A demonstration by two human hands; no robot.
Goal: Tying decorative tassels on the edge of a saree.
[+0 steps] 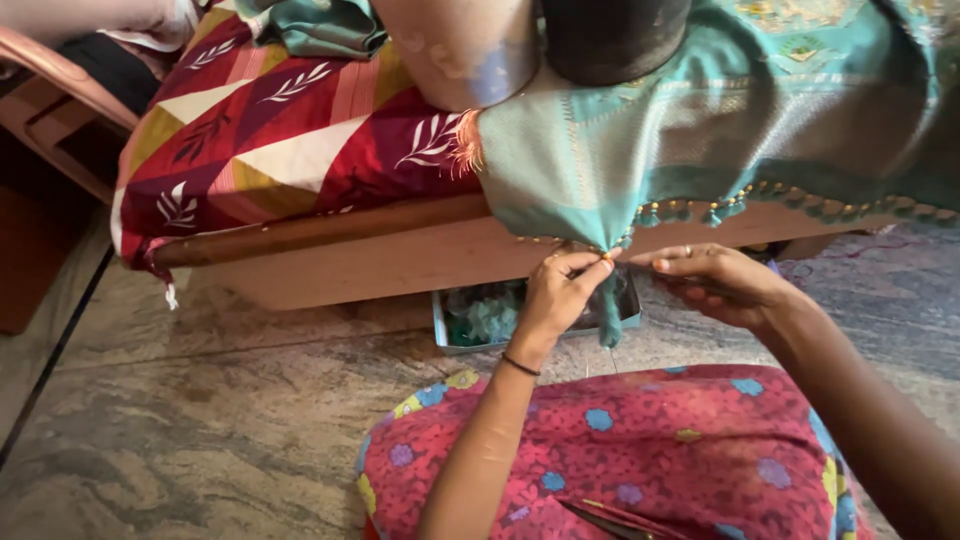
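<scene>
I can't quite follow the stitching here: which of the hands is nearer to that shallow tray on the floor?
The left hand. It pinches the teal cloth edge directly above the tray, while the right hand sits off to the tray's right side, fingers extended.

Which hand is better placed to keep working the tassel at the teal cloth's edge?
Left, probably. The left hand already pinches the tassel at the teal cloth edge; the right hand is beside it, fingers extended.

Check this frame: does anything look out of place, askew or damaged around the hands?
Nothing stands out. The left hand pinches the tasselled edge of the teal cloth hanging off the bed; the right hand is beside it. A small tray sits level on the floor.
</scene>
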